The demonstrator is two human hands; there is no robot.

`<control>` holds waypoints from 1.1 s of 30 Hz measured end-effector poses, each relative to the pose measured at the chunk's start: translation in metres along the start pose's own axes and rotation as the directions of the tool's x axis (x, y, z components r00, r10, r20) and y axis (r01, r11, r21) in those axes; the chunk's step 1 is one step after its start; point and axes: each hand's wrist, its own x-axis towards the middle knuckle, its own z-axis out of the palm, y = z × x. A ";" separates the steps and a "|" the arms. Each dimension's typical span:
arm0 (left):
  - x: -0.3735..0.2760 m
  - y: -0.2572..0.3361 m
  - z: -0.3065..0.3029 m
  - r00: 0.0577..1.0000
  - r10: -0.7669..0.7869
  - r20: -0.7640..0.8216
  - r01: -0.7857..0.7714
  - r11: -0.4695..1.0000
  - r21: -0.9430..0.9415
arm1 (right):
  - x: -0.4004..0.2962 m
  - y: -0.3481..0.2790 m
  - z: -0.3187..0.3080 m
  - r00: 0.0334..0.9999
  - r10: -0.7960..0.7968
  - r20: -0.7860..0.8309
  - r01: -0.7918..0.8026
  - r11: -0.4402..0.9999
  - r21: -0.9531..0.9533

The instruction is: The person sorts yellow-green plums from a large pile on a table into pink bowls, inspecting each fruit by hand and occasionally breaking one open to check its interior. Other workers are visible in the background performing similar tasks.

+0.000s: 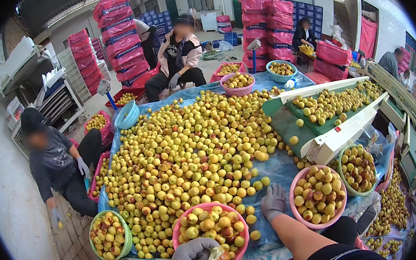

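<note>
My left hand, in a grey glove, grips a bitten jujube whose pale flesh shows. It is over the near rim of a pink plastic basket filled with yellow and reddish jujubes. My right hand, gloved too, rests fingers spread on the blue plastic sheet, holding nothing. Just right of it stands another full pink basket. A wide heap of jujubes covers the middle of the table beyond both hands.
A green conveyor belt carrying jujubes slopes onto the table at right. Green baskets of fruit flank the near edge. A gloved co-worker leans at left; another person sits beyond. Crates wrapped in pink film are stacked behind.
</note>
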 end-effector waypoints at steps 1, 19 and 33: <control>0.000 0.001 0.001 1.000 0.002 -0.013 -0.002 1.000 0.014 | -0.001 -0.001 0.001 1.000 0.002 -0.006 -0.002 1.000 -0.003; 0.005 0.007 0.005 1.000 0.007 -0.002 -0.007 1.000 0.002 | 0.003 -0.004 -0.005 1.000 -0.008 -0.009 0.008 1.000 -0.010; 0.002 -0.003 -0.018 0.979 0.031 -0.201 -0.097 0.940 -0.327 | 0.002 -0.010 -0.007 1.000 -0.015 -0.003 0.015 1.000 -0.028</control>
